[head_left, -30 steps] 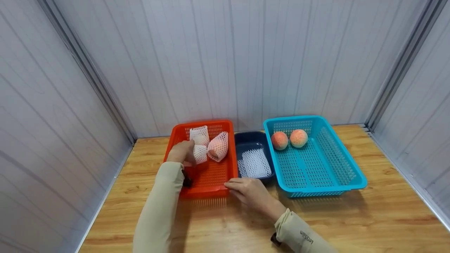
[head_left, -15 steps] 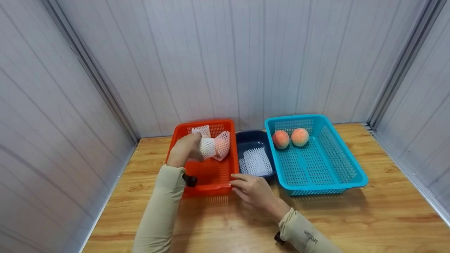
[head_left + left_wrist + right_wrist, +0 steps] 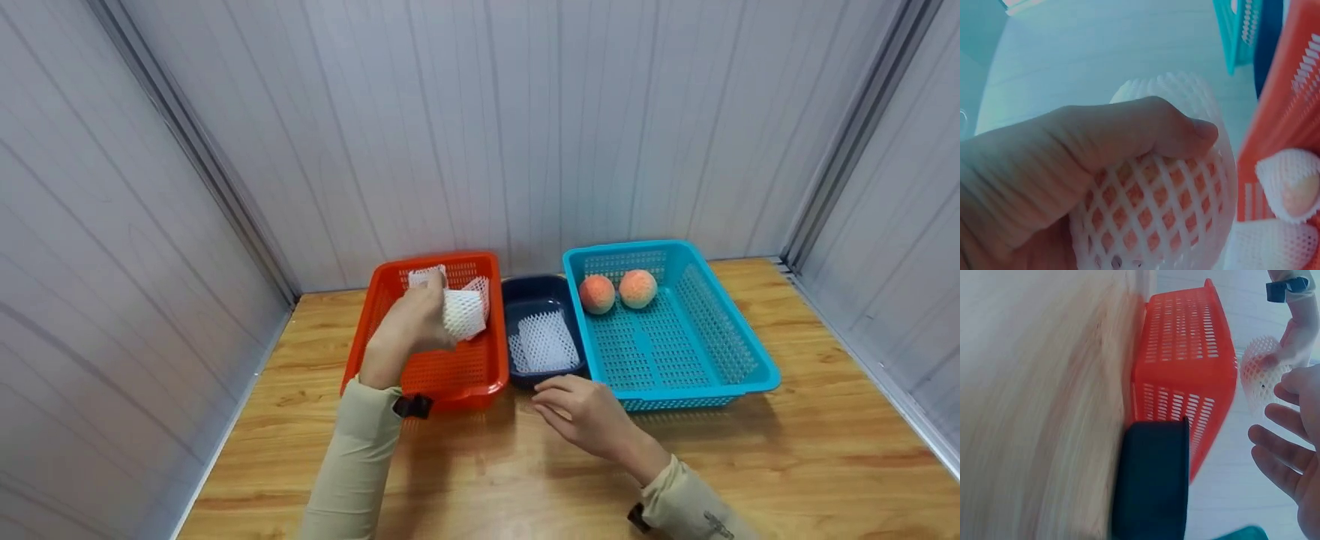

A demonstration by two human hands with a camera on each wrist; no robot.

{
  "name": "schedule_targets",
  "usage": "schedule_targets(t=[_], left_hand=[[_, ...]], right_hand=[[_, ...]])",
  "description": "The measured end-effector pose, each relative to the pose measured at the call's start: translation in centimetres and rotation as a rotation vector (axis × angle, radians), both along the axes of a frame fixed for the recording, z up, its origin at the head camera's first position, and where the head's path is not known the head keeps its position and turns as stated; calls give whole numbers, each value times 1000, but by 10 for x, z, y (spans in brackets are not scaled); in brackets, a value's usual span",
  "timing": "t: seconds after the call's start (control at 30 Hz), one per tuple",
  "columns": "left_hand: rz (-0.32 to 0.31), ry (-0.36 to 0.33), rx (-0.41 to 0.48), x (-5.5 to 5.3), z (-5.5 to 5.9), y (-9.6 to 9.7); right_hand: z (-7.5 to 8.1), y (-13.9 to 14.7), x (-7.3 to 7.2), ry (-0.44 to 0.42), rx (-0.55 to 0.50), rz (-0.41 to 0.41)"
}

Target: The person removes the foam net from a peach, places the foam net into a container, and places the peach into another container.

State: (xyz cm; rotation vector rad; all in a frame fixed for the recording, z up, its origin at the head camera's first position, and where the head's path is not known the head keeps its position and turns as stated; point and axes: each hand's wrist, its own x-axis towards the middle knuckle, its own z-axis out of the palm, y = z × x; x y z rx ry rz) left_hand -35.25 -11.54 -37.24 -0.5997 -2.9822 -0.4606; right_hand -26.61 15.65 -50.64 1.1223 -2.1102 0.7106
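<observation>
From the head, my left fingers (image 3: 434, 285) clasp a netted fruit (image 3: 465, 313) above the red basket (image 3: 446, 375), whose rim (image 3: 501, 337) at three o'clock could snag it on a low pass; the tub (image 3: 529, 296) and blue basket (image 3: 682, 360) lie beyond. At my left wrist, should the mesh (image 3: 1156, 222) slide under my thumb (image 3: 1145, 128), the fruit might drop; a second fruit (image 3: 1292, 183) sits at three o'clock. At my right wrist, my right fingers (image 3: 1283, 450) spread apart, holding nothing.

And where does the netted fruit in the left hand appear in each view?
Head: netted fruit just below centre, in the left hand.
Left wrist: netted fruit in the lower middle.
Right wrist: netted fruit at upper right.
Shared landmark: red basket, visible in all three.
</observation>
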Motion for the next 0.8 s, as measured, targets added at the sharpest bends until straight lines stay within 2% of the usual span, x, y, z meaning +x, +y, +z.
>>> schedule_targets(t=[0.13, 0.33, 0.5, 0.7, 0.8], left_hand=[[-38, 36, 35, 11, -3, 11], [-147, 72, 94, 25, -10, 28], [-216, 105, 126, 38, -17, 44], [-247, 106, 109, 58, -36, 64], [-265, 117, 110, 64, -45, 72]], right_hand=[[3, 12, 7, 24, -25, 6], [13, 25, 12, 69, -55, 10], [20, 34, 12, 43, -70, 5], [25, 50, 18, -43, -56, -41], [30, 55, 17, -60, -66, -67]])
